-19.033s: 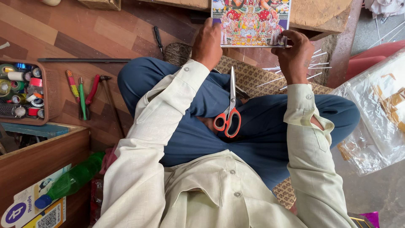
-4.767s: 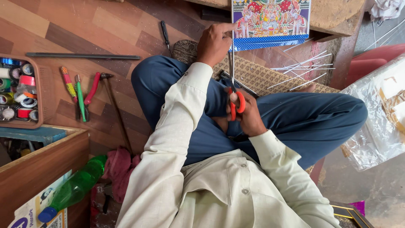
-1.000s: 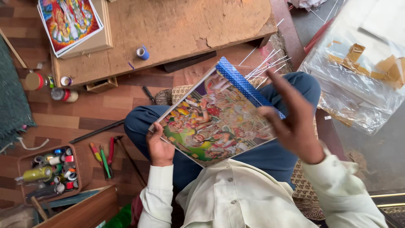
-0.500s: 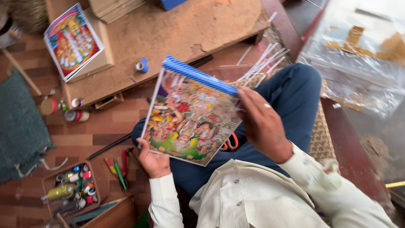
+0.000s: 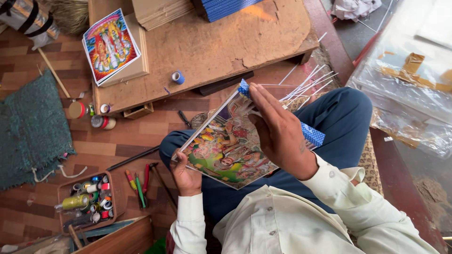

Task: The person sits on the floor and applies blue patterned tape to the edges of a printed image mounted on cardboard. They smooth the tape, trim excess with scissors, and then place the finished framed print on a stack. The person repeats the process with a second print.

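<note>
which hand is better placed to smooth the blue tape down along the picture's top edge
Right, probably. The right hand lies flat by the blue tape, while the left hand grips the picture from below.

- Picture panel [image 5: 226, 148]: flat, roughly square board with a brightly coloured print of figures in red, green, yellow and orange; white edge along the upper-left side; blue patterned tape binding the far edge.
- Pose: tilted, printed face up, raised above the lap, gripped at its near-left corner and covered across its right part.
</note>
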Action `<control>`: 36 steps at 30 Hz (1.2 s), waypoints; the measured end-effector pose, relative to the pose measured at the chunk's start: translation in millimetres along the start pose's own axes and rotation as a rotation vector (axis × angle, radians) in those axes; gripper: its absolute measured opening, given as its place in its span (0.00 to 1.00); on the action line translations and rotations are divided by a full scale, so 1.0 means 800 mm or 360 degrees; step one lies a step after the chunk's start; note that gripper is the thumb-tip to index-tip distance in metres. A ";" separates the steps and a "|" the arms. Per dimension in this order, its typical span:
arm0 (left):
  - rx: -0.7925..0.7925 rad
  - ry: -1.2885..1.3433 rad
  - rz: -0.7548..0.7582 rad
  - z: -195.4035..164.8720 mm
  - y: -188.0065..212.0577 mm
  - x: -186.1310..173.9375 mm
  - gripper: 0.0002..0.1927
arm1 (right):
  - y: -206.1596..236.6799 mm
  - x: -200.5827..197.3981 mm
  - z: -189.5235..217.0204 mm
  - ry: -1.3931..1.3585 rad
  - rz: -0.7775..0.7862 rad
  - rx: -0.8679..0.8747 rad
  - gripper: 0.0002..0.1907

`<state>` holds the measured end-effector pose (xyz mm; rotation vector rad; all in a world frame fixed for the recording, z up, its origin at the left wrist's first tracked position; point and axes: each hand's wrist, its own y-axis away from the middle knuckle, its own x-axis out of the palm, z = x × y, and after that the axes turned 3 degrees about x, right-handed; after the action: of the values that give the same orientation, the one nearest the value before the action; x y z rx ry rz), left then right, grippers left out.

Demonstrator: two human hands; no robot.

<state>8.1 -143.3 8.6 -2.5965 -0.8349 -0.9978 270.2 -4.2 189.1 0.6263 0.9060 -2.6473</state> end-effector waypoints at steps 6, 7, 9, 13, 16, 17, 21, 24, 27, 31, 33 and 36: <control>0.0006 0.0051 -0.0029 0.005 0.003 -0.013 0.15 | -0.010 0.006 0.001 -0.0131 0.0051 0.0067 0.28; 0.0025 0.0051 -0.0031 0.007 0.002 -0.015 0.16 | -0.010 0.008 -0.001 -0.0147 0.0063 0.0071 0.28; 0.0043 0.0069 -0.0069 0.009 0.002 -0.020 0.16 | -0.005 0.015 -0.004 -0.0104 0.0051 0.0026 0.29; -0.0105 0.0171 -0.0097 0.009 0.004 -0.028 0.26 | 0.021 0.020 -0.017 0.0078 0.0079 0.0099 0.28; -0.0164 0.0198 -0.0116 0.008 0.007 -0.035 0.31 | 0.049 0.007 -0.032 0.0202 0.0126 0.0105 0.28; -0.0154 0.0192 -0.0136 0.007 0.008 -0.038 0.32 | 0.057 0.002 -0.037 0.0191 0.0159 0.0152 0.27; -0.0223 0.0237 -0.0204 0.011 0.008 -0.045 0.32 | 0.078 -0.023 -0.050 0.0150 0.0276 0.0366 0.27; -0.0138 0.0178 -0.0168 0.014 0.008 -0.047 0.28 | 0.077 -0.033 -0.045 0.0282 0.0246 0.0297 0.28; -0.0019 0.0111 -0.0117 0.012 0.008 -0.044 0.22 | 0.064 -0.029 -0.025 0.0335 0.0104 0.0060 0.32; 0.0025 0.0093 -0.0114 0.009 0.009 -0.037 0.17 | 0.028 0.004 0.007 0.0108 0.0075 -0.0151 0.33; 0.0055 0.0100 -0.0081 0.007 0.011 -0.035 0.16 | 0.008 0.015 0.015 -0.0004 0.0107 -0.0184 0.32; 0.0086 0.0102 -0.0032 0.006 0.011 -0.035 0.15 | -0.023 0.022 0.015 -0.0205 0.0167 -0.0082 0.29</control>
<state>-1.1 -160.6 -14.1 -2.5020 -0.8619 -1.0433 243.8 0.2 198.7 0.4718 0.8765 -2.5304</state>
